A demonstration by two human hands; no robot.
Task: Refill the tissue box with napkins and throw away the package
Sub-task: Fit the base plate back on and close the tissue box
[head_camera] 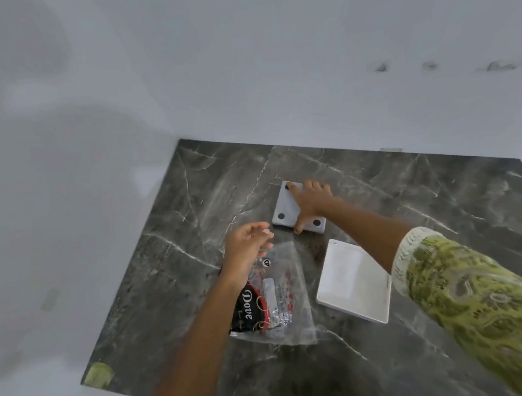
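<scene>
A white square tissue box (287, 209) lies upside down on the dark marble table (408, 186), showing black round feet at its corners. My right hand (310, 201) rests flat on it, fingers spread over its far edge and thumb at its near edge. A clear plastic napkin package (280, 296) with red and black "Dove" print lies nearer to me. My left hand (248, 245) hovers just above the package's far end, fingers loosely curled and holding nothing. A white square lid or base plate (354, 284) lies to the right of the package.
The table stands against a white wall (243, 74) at the back, and its left edge drops to a pale floor (54, 245). A green-yellow sticker (98, 374) marks the table's near left corner. My green patterned sleeve (480, 305) crosses the right side.
</scene>
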